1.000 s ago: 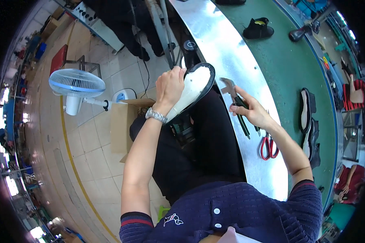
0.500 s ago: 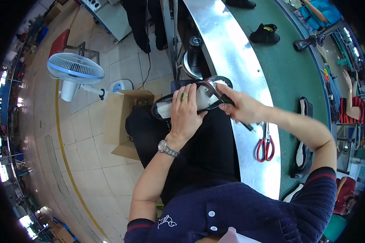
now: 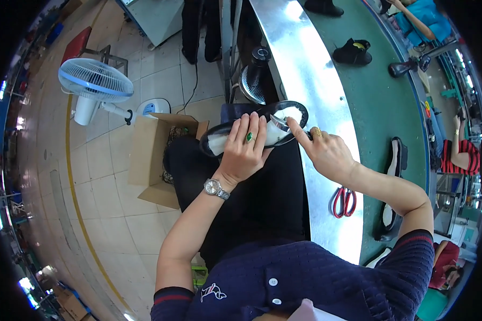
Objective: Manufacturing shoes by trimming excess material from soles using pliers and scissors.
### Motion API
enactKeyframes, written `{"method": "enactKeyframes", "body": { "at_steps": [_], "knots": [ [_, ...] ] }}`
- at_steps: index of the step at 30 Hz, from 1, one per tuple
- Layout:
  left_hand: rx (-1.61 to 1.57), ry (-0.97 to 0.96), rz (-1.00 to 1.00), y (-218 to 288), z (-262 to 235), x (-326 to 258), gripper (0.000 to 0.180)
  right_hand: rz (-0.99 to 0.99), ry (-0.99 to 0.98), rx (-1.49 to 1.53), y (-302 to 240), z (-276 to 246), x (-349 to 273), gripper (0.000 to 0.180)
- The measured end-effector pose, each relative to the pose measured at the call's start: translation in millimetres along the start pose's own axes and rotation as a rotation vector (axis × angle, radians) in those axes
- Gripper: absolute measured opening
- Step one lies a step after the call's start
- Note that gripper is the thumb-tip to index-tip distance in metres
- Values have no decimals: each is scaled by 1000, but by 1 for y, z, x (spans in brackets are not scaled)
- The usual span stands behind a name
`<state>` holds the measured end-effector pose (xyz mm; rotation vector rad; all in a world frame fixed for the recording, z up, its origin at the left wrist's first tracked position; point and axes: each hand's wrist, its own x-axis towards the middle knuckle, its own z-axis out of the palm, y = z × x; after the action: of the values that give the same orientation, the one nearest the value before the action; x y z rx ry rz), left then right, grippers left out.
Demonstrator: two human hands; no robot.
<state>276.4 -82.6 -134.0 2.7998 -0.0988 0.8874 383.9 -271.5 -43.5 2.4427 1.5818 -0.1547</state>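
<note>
A black shoe (image 3: 218, 143) lies bottom-up across my knee, its underside pale inside a dark rim. My left hand (image 3: 245, 145) holds it near the middle, fingers laid over the underside and thumb along the near edge. At the far right end of the shoe is my right hand (image 3: 326, 151), gripping what look like pincers (image 3: 279, 122). Their metal head rests on the underside, while the handles are mostly hidden by the hand. My right index finger reaches onto the shoe beside the tool head. Red-handled scissors (image 3: 344, 202) lie on the metal bench (image 3: 326, 96) close to my right forearm.
Right of the bench runs a green surface (image 3: 372, 99) carrying a black shoe (image 3: 352, 52) and other footwear. An open cardboard box (image 3: 144, 147) stands left of my knee, near a fan (image 3: 95, 80). Other people are at the far right and beyond the bench.
My right hand has shifted slightly down and its index finger now extends onto the shoe. The pincers lie lower against the underside. My left hand still holds the shoe.
</note>
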Motion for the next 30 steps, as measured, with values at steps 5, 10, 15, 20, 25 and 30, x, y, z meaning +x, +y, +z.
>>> {"method": "enactKeyframes", "body": {
  "at_steps": [5,10,15,20,25,30],
  "knots": [
    [74,40,36,-3,7,-2,66,-2,-225,382,18,-44,19,67],
    [69,36,15,2,7,3,64,187,210,787,3,-9,37,66],
    [66,62,-60,1,9,-3,64,80,-5,790,11,-40,34,60],
    [70,47,-41,8,12,3,68,330,-62,841,5,-12,44,56],
    [87,37,-83,7,7,-2,66,239,140,830,12,-42,44,53],
    [158,2,-58,7,9,2,64,337,-134,736,15,-20,47,53]
  ]
}}
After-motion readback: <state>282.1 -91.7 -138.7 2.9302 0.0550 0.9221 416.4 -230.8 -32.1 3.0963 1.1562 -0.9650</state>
